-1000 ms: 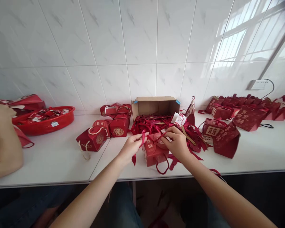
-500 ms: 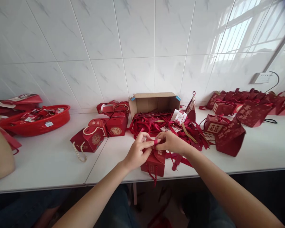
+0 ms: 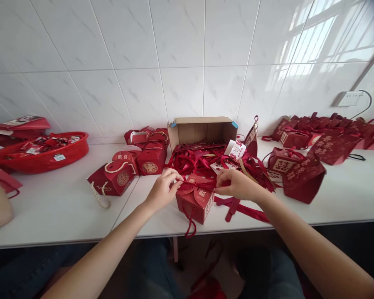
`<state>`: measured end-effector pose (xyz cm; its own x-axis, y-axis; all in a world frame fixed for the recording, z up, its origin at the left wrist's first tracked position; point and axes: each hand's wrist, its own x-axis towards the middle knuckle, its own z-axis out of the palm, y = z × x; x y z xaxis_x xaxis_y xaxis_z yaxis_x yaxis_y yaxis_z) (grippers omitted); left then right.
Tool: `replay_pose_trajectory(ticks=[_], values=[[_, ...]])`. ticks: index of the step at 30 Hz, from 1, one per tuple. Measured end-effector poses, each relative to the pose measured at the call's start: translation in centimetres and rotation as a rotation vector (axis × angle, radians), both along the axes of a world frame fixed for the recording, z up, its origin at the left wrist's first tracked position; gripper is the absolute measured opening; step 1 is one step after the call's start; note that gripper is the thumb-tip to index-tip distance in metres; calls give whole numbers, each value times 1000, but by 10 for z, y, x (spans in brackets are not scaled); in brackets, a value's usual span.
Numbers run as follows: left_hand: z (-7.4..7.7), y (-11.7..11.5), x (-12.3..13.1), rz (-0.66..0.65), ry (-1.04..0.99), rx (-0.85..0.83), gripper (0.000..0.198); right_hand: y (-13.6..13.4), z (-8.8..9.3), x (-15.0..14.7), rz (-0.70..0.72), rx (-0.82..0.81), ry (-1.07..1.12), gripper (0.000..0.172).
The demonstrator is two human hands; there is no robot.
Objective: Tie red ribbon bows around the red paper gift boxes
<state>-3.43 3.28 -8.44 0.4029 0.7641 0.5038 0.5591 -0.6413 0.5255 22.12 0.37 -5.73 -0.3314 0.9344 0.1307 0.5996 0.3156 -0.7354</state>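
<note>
A small red gift box (image 3: 195, 203) with petal-like top flaps and a red cord handle stands near the table's front edge. Across its top runs a red ribbon (image 3: 195, 185), knotted at about the middle. My left hand (image 3: 166, 187) pinches one side of this ribbon at the box's left. On the other side, my right hand (image 3: 234, 184) is closed on the opposite end, so the ribbon stretches between both hands. Behind the box lies a tangled heap of red ribbons (image 3: 187, 160), spilling from an open cardboard box (image 3: 202, 121).
Several finished-looking red boxes (image 3: 151, 160) sit to the left, one with a rope handle (image 3: 115, 178). Further left is a red basin (image 3: 65, 155) of wrapped sweets. Red gift bags (image 3: 303, 180) stand at the right, and a loose ribbon strip (image 3: 249, 211) lies beside the box.
My hands were close together at the ribbon above the box; now they have moved apart, drawing the ribbon taut sideways. The box has turned and shifted slightly left in view.
</note>
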Motion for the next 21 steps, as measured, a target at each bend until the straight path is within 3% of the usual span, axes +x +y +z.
replay_pose_trajectory(ticks=[3, 6, 11, 14, 21], values=[[-1, 1, -4, -43, -65, -166, 12, -3, -8, 1, -62, 44, 0, 6], [2, -2, -1, -181, -229, -421, 16, -3, -15, -3, -129, 106, 25, 7], [9, -6, 5, -341, -455, -636, 19, -8, -22, -9, -93, 122, 143, 10], [8, -2, 7, -319, -355, -580, 22, -15, -24, -10, -72, 66, 184, 11], [5, 10, -2, -66, 189, -68, 36, -18, -32, -6, -72, 36, 244, 14]])
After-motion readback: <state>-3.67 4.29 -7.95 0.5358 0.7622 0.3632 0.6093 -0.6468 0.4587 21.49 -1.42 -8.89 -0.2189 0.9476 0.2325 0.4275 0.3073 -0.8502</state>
